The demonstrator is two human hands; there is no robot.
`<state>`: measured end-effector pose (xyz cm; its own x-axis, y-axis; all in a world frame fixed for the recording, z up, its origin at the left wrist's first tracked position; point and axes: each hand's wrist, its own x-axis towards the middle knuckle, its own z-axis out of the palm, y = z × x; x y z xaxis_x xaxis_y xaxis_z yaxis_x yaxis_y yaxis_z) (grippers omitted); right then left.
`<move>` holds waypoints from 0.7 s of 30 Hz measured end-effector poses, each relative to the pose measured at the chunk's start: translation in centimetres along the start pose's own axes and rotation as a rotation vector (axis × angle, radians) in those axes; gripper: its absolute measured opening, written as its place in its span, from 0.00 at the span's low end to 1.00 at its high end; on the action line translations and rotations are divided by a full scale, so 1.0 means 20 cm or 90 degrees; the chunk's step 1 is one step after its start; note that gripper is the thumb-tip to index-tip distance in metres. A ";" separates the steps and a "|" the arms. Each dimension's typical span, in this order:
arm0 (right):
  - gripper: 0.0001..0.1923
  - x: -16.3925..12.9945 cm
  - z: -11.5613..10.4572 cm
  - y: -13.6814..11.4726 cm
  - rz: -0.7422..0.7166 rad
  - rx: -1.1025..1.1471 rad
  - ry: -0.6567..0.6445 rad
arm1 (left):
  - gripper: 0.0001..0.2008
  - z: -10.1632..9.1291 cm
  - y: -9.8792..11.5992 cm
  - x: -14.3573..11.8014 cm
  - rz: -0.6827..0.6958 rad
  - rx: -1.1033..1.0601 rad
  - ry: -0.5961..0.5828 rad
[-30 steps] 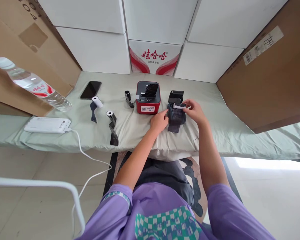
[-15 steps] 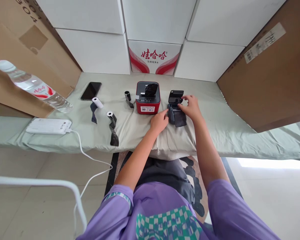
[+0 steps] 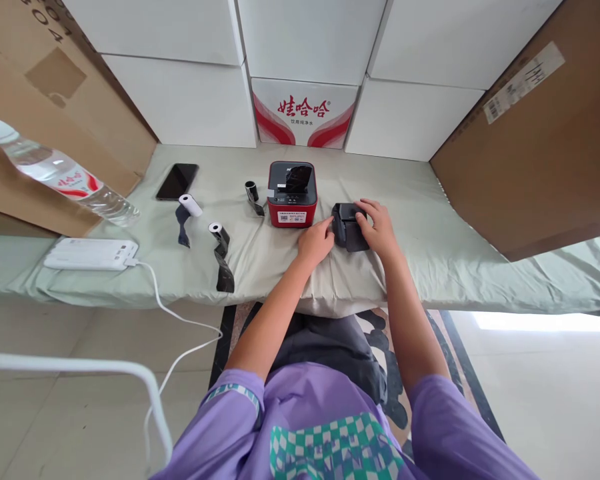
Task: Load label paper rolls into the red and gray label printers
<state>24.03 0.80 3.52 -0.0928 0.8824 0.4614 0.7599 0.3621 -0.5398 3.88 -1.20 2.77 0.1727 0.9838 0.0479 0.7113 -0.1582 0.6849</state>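
A small black printer (image 3: 346,228) sits on the green-covered table (image 3: 430,247), its lid down. My right hand (image 3: 375,227) lies flat on top of it, pressing the lid. My left hand (image 3: 316,241) steadies the printer's left side with its fingertips. Just left of it stands a red and black printer (image 3: 292,193) with its top open.
Two white paper rolls (image 3: 190,204) (image 3: 219,233) with dark trailing strips and a small black roll (image 3: 251,191) lie to the left. A phone (image 3: 177,181), a water bottle (image 3: 55,171), a white power bank (image 3: 89,254) with cable, and cardboard boxes (image 3: 545,133) surround the table.
The white roll held in my right hand went into the black printer. My right hand then pushed the raised lid down, and the dark strip in front is gone from view.
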 end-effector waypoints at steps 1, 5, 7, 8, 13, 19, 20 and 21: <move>0.22 -0.02 0.01 -0.01 0.004 0.002 0.000 | 0.29 0.00 0.00 0.00 0.000 -0.001 -0.001; 0.24 -0.04 0.01 -0.06 0.024 -0.022 0.000 | 0.29 0.00 0.00 0.00 -0.001 -0.002 -0.005; 0.24 -0.04 0.00 -0.10 0.041 -0.065 -0.006 | 0.29 0.00 0.00 0.00 0.001 -0.001 0.000; 0.23 -0.04 -0.01 -0.13 0.051 -0.093 -0.014 | 0.29 0.01 0.00 0.00 0.001 0.000 0.002; 0.22 -0.02 0.00 -0.25 0.068 -0.190 -0.084 | 0.28 0.01 0.00 0.01 -0.023 0.003 0.001; 0.25 0.03 0.03 -0.26 0.016 -0.196 -0.072 | 0.28 0.01 0.00 0.03 -0.028 0.009 -0.011; 0.25 0.03 0.03 -0.26 0.013 -0.199 -0.078 | 0.28 0.02 0.01 0.02 -0.028 0.008 -0.012; 0.25 0.02 0.03 -0.27 0.013 -0.203 -0.083 | 0.29 0.02 0.01 0.02 -0.024 0.004 -0.011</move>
<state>19.57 -0.62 6.23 -0.1416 0.9266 0.3483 0.9232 0.2506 -0.2913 4.37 -0.91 2.58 0.1579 0.9874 0.0096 0.7217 -0.1220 0.6814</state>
